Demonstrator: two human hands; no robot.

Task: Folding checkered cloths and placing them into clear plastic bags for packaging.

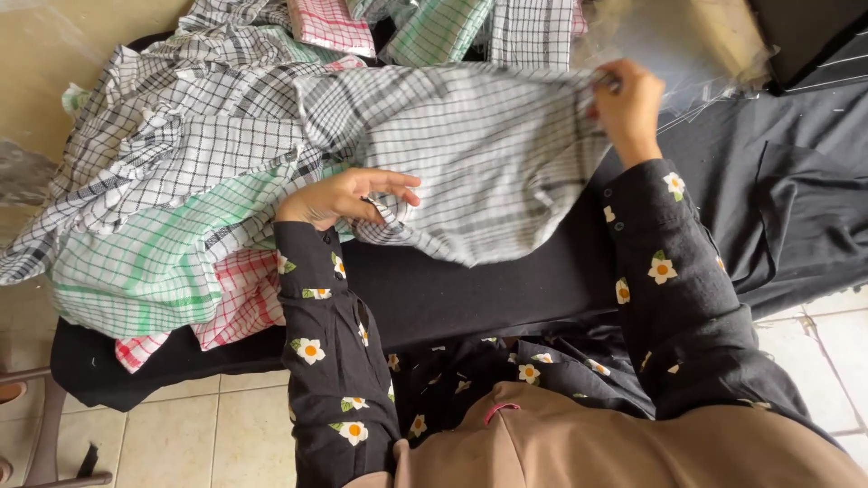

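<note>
While the right hand (626, 107) pinches the far corner of a grey-checked white cotton cloth (470, 154), the left hand (348, 197) grips its near edge over the black-covered desk (470, 289); checked cloths (172, 190) pile left.

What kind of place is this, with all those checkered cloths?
Probably a home workspace for sorting or folding cloths. Checked cloths are heaped on a table under a black cover, clear plastic wrapping lies nearby, and the floor is tiled.
</note>
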